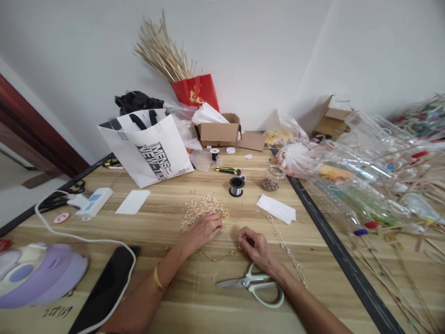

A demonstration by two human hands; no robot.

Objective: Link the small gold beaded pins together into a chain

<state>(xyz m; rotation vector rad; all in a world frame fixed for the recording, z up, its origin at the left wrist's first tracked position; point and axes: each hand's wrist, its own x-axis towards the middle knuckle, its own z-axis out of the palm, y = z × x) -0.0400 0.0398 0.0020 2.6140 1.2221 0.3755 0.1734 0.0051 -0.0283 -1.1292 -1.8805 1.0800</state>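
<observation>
My left hand (207,227) rests at the near edge of a pile of gold and clear beads (205,208), its fingers bent and held together. Anything between its fingertips is too small to make out. My right hand (256,246) is closed in a pinch at the right end of a thin gold beaded chain (213,258), which lies across the table between my wrists. Below that hand are scissors (248,281) with pale green handles, blades to the left. A longer beaded chain (283,246) lies just right of my right hand.
Beyond my hands stand a wire spool (237,186), a glass jar (273,178) of beads and a yellow-black utility knife (226,170). White paper (276,209) lies right. A phone (104,287) and white cable are at left; plastic bottles (361,185) crowd the right.
</observation>
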